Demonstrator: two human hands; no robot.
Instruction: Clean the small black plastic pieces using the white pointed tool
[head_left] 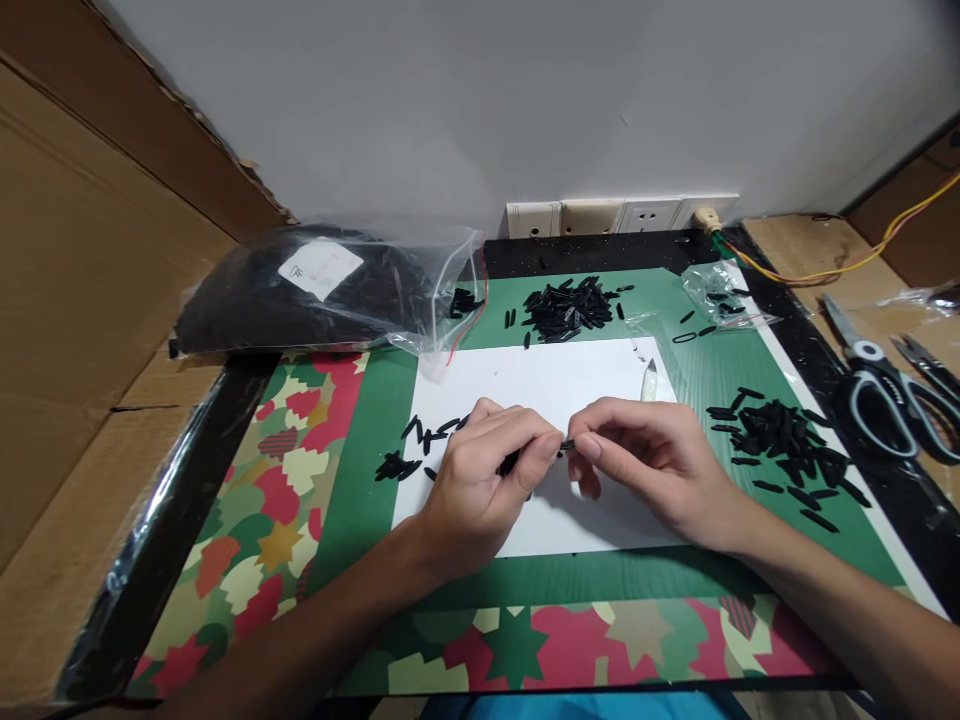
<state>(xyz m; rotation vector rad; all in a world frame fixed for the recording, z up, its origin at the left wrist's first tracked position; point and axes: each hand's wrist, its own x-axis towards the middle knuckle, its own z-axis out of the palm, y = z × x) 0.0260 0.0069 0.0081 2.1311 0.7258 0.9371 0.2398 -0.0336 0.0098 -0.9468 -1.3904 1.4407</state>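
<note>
Over the white sheet of paper [592, 520], both hands meet at their fingertips. My left hand [487, 480] pinches one end of a small black elongated piece [567, 444], and the thumb and index finger of my right hand [652, 455] close on its other end. Fingers hide most of the piece, so its exact kind does not show. Loose black pieces [397, 466] lie left of my left hand, partly on the paper. A larger heap of black pieces [787, 435] sits to the right of my right hand, and another pile [574, 308] is behind the paper.
A clear zip bag [322, 285] full of black items lies at the back left. A small plastic bag [720, 295] rests back right. Scissors [885, 390] lie at the right edge, and a white-bodied pointed tool [649, 382] behind my right hand. Cardboard [97, 250] stands left.
</note>
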